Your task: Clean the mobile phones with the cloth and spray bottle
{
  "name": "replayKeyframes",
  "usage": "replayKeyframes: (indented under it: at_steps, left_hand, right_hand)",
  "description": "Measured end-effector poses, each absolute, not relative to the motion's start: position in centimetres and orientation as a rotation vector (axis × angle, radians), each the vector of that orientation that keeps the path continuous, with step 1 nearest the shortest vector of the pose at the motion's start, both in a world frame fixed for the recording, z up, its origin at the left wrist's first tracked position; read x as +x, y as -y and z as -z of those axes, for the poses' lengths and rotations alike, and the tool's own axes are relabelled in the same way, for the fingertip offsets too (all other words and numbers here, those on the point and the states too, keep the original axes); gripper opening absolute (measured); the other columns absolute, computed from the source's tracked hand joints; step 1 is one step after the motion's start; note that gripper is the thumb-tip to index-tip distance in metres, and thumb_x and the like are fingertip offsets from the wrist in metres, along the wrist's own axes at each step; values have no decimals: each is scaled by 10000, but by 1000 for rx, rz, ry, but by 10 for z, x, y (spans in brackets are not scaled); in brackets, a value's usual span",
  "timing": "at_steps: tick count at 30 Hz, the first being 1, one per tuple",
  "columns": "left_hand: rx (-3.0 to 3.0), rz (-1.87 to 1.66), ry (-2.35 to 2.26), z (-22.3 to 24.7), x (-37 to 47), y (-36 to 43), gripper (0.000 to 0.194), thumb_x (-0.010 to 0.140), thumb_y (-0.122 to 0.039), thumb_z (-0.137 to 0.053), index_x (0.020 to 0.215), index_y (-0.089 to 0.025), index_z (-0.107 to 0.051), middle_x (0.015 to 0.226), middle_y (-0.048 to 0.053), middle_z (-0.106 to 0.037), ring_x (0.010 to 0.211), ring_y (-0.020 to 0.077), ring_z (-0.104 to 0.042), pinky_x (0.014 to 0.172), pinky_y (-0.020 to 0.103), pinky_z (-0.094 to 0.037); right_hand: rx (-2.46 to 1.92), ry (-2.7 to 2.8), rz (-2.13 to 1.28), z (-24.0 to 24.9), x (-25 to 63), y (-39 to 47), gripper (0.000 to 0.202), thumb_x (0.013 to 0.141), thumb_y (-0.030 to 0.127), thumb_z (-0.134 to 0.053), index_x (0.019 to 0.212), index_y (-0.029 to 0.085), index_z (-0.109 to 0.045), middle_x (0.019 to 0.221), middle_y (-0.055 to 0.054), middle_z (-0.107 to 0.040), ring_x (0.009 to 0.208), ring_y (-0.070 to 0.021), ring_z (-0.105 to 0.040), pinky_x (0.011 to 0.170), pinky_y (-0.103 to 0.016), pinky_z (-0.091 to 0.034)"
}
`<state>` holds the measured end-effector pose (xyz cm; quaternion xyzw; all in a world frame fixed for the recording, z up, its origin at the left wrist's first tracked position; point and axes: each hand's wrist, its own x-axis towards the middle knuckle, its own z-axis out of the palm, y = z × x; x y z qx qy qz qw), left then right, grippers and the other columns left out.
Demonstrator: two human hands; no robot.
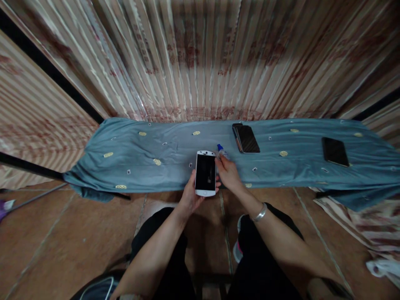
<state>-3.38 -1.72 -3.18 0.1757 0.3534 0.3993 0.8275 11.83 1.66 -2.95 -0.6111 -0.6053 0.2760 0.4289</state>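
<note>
A white smartphone [205, 174] with a dark screen is held upright in my left hand [190, 196]. That hand's thumb lies along the phone's left edge, and its fingertips curl round the right edge from behind. My right hand [229, 171] is closed at the phone's upper right edge, with its farther fingers partly hidden. Just beyond the right fingers shows a small bottle with a blue cap [220, 147]. The hand covers its lower part, so I cannot tell whether it is touched or only lies behind.
A bench covered with a blue-grey patterned cloth [175, 146] runs across in front of me. Stacked dark phones [248, 139] lie right of centre, and another dark phone [335, 151] farther right. Striped curtains [193, 58] hang behind. Below is a tiled floor [62, 233].
</note>
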Motion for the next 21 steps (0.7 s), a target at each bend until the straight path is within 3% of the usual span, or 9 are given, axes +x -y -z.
replayKeyframes:
  at_steps: [3, 5, 9, 13, 17, 21]
  left_hand:
    - [366, -910, -859, 30, -32, 18, 568, 943, -590, -433, 1231, -153, -653, 917, 114, -767, 851, 266, -741, 868, 482, -581]
    - [357, -945, -910, 30, -30, 19, 531, 931, -572, -484, 1241, -175, -652, 935, 94, -770, 895, 265, -735, 883, 479, -580]
    - [393, -1018, -857, 30, -26, 18, 533, 912, -555, -528, 1274, -183, -648, 1116, 96, -754, 1143, 290, -667, 992, 466, -531]
    - [409, -1065, -801, 32, -26, 15, 533, 949, -505, -469, 1341, -171, -608, 1265, 101, -704, 1292, 271, -578, 1100, 438, -450]
    - [406, -1104, -858, 34, -29, 12, 537, 938, -511, -504, 1348, -180, -607, 1305, 91, -687, 1322, 269, -556, 1122, 413, -426]
    - [373, -1156, -938, 33, -31, 9, 503, 967, -481, -448, 1254, -128, -664, 1200, 113, -736, 1264, 259, -607, 1127, 392, -420]
  right_hand:
    - [-1464, 1728, -535, 32, 116, -11, 532, 987, 352, -311, 1413, 108, -516, 1447, -169, -555, 1374, -287, -492, 1156, -492, -374]
    - [-1424, 1833, -473, 35, 114, -9, 547, 998, 333, -298, 1473, 113, -454, 1547, -153, -449, 1463, -265, -378, 1218, -501, -289]
    - [-1360, 1951, -407, 39, 110, -5, 541, 1013, 309, -303, 1528, 167, -391, 1595, -117, -386, 1504, -242, -303, 1246, -506, -242]
    - [-1343, 2035, -391, 40, 102, 2, 569, 1016, 319, -333, 1555, 138, -332, 1622, -146, -327, 1524, -257, -251, 1250, -505, -226]
    - [-1312, 2115, -416, 42, 91, 14, 625, 1004, 330, -399, 1588, 174, -240, 1643, -143, -281, 1535, -266, -215, 1238, -527, -230]
    - [-1316, 2200, -447, 42, 83, 28, 633, 1002, 335, -409, 1589, 175, -234, 1639, -156, -285, 1537, -273, -207, 1222, -550, -235]
